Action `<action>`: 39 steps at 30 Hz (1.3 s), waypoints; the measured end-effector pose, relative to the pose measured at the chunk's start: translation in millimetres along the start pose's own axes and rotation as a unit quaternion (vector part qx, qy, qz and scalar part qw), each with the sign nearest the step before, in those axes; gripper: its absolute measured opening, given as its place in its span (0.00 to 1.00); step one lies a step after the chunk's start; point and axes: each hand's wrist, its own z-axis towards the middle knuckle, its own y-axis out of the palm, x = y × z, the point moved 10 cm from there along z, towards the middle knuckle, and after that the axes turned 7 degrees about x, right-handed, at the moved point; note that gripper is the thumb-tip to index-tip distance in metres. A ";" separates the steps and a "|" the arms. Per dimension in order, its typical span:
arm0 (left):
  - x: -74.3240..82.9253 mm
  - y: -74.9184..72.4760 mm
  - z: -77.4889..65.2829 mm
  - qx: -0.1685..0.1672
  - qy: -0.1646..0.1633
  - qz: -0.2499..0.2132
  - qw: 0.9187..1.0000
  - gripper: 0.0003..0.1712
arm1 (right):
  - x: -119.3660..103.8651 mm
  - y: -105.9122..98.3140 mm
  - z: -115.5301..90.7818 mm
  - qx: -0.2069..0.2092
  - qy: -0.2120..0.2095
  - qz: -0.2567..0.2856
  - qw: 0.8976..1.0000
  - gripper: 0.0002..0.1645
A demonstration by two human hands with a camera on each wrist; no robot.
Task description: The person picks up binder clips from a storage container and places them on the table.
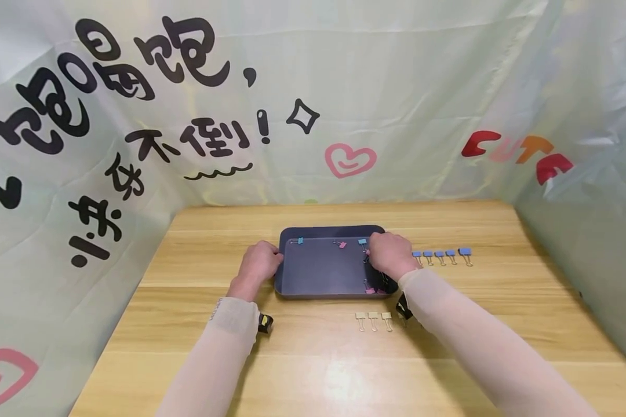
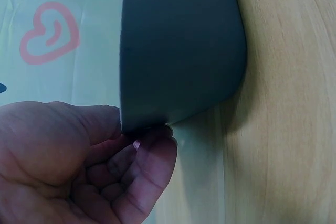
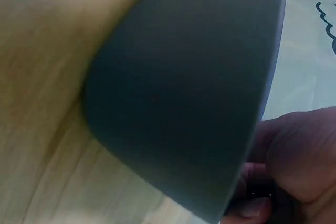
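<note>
A dark grey rectangular tray (image 1: 320, 269) is held at both short ends. My left hand (image 1: 259, 260) pinches its left rim between thumb and fingers; the left wrist view shows that hand (image 2: 79, 166) at a corner of the tray wall (image 2: 184, 40). At the opposite end, my right hand (image 1: 393, 255) grips the rim, as the right wrist view also shows. Inside the tray lie small binder clips: a teal clip (image 1: 299, 240) at the back left, a pink clip (image 1: 342, 245) near the back middle, a second teal clip (image 1: 362, 241), and more pink and dark ones partly hidden by my right hand.
Several blue binder clips (image 1: 439, 254) stand in a row on the wooden table (image 1: 313, 353), right of the tray. Cream binder clips (image 1: 373, 320) form another row in front of it, close to my right forearm. A printed curtain (image 1: 271, 75) encloses the back and sides.
</note>
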 end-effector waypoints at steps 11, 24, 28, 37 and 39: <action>-0.8 -0.1 0.8 0.001 0.002 0.001 1.000 0.16 | 18.4 -21.0 -12.9 -0.011 0.043 0.114 0.993 0.25; 2.2 -0.9 -0.3 0.003 0.013 0.009 1.000 0.15 | 104.1 -38.4 -54.8 -0.020 0.095 0.153 0.983 0.24; 1.5 -1.3 -0.8 0.003 0.008 0.008 1.000 0.15 | 124.2 -25.8 -60.3 -0.026 0.109 0.145 0.983 0.24; -0.2 -2.3 -2.7 0.000 0.000 0.003 1.000 0.14 | 142.9 6.4 -64.9 -0.070 0.139 0.152 0.976 0.22; 0.3 -1.7 -2.9 0.000 0.000 0.004 1.000 0.14 | 144.2 9.5 -65.9 -0.071 0.144 0.150 0.976 0.23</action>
